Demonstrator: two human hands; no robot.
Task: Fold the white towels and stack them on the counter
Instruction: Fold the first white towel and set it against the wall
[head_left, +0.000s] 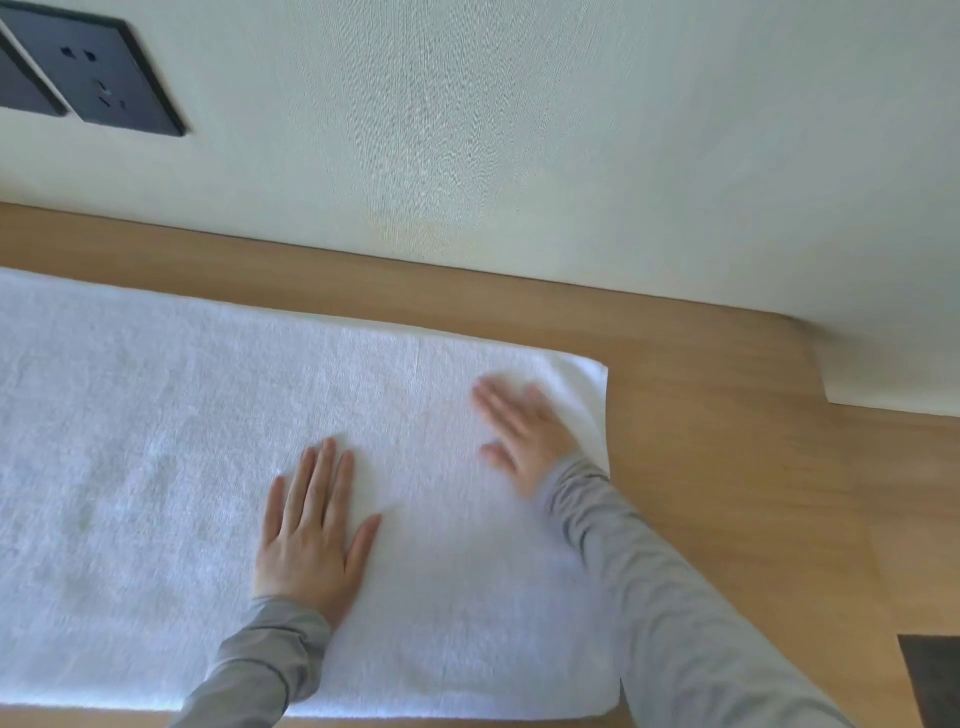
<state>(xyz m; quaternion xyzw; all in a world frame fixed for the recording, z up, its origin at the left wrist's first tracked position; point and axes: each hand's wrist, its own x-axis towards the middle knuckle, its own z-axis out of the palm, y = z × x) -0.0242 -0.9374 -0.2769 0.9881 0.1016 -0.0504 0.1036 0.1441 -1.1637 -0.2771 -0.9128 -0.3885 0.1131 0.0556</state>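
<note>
White towel (156, 467): spread flat on wooden counter (727, 467). Left hand (309, 540): flat on towel, fingers straight, grasping nothing. Right hand (524, 431): flat near towel's right edge, blurred, grasping nothing.

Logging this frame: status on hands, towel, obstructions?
Left hand and right hand open, flat on the white towel. Towel spread on the wooden counter, right hand motion-blurred. Nothing in the way.

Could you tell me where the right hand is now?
Head view: the right hand lies flat on the white towel near its right end, right of the left hand.
</note>
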